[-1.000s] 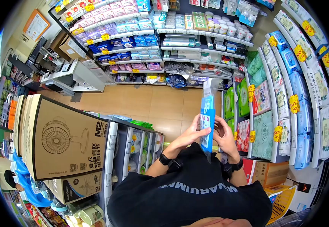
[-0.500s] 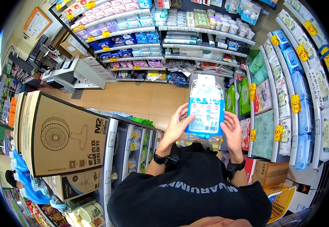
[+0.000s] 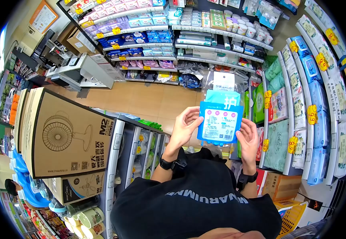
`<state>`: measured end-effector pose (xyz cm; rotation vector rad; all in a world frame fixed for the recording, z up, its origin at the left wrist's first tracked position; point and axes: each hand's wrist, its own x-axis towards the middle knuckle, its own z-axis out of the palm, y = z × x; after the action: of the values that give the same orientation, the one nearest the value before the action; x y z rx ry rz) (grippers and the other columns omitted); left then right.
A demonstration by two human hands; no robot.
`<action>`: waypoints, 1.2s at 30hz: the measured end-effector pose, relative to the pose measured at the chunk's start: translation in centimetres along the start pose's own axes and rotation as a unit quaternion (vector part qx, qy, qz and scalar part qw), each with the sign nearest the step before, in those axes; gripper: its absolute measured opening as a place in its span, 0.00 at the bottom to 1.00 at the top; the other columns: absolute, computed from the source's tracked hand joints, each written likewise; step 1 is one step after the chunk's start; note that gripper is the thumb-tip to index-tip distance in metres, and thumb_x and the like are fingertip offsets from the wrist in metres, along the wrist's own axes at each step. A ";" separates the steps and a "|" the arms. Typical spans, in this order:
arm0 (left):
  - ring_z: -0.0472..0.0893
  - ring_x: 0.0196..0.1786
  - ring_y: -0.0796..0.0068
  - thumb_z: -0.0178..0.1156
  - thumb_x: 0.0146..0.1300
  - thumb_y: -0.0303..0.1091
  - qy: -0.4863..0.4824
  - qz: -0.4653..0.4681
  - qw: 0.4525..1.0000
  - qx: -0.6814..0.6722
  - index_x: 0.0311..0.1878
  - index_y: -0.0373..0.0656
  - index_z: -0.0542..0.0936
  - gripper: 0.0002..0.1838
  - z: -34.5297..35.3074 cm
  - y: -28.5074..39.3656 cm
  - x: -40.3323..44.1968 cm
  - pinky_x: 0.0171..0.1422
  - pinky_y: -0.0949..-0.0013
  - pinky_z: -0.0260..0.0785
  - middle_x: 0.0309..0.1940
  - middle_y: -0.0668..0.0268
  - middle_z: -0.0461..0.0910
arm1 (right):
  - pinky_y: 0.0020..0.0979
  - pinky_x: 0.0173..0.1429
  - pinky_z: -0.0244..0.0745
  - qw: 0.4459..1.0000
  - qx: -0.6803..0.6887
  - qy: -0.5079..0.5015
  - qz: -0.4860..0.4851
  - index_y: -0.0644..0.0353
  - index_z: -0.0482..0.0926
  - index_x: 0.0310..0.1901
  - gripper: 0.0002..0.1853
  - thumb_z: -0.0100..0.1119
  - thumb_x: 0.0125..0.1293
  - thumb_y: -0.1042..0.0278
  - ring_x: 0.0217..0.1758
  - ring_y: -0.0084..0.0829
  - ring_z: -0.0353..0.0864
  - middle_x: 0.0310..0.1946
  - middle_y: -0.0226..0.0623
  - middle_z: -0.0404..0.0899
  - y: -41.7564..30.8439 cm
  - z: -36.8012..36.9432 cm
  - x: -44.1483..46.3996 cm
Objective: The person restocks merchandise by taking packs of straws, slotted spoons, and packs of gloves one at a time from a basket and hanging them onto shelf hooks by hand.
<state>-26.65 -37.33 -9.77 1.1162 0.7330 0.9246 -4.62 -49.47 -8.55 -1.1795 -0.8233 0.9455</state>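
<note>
A blue packet (image 3: 220, 124) with a clear plastic upper part is held upright in front of my chest. Small print, a row of pink circles and a barcode cover its lower panel, and a large white character shows on the lighter blue part above. My left hand (image 3: 185, 124) grips its left edge, thumb on the front and fingers partly hidden behind. On the opposite edge, my right hand (image 3: 248, 139) holds the packet's lower right side between thumb and fingers. What the packet contains cannot be made out.
Shelves of boxed and bagged goods (image 3: 153, 36) stand ahead. Tissue packs (image 3: 315, 107) fill the rack on my right. To my left, a fan carton (image 3: 69, 135) sits on a shelf unit; a yellow basket (image 3: 292, 219) is at lower right.
A lighter blue part with a large white character has come into sight above the packet's printed panel. Both hands keep their hold, and the packet sits slightly further right in view.
</note>
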 end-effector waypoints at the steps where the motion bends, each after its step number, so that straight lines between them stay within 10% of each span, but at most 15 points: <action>1: 0.82 0.54 0.75 0.67 0.67 0.25 0.004 0.001 1.000 -0.006 0.61 0.33 0.77 0.20 0.0 0.1 -0.1 0.63 0.70 0.74 0.51 0.61 0.83 | 0.29 0.66 0.72 1.000 -0.001 -0.004 -0.005 0.67 0.67 0.65 0.25 0.60 0.67 0.83 0.61 0.27 0.77 0.58 0.43 0.78 -0.1 0.1 0.0; 36: 0.83 0.53 0.77 0.56 0.75 0.26 -0.027 -0.005 0.999 -0.028 0.64 0.37 0.75 0.16 0.0 1.3 -0.5 0.52 0.72 0.80 0.52 0.62 0.84 | 0.28 0.64 0.73 0.999 -0.035 0.003 -0.022 0.66 0.69 0.64 0.24 0.61 0.66 0.85 0.62 0.26 0.76 0.58 0.41 0.77 -0.4 0.1 -0.4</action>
<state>-27.20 -37.60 -8.54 1.0824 0.6641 0.8981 -4.81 -49.83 -8.14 -1.2188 -0.8796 0.8826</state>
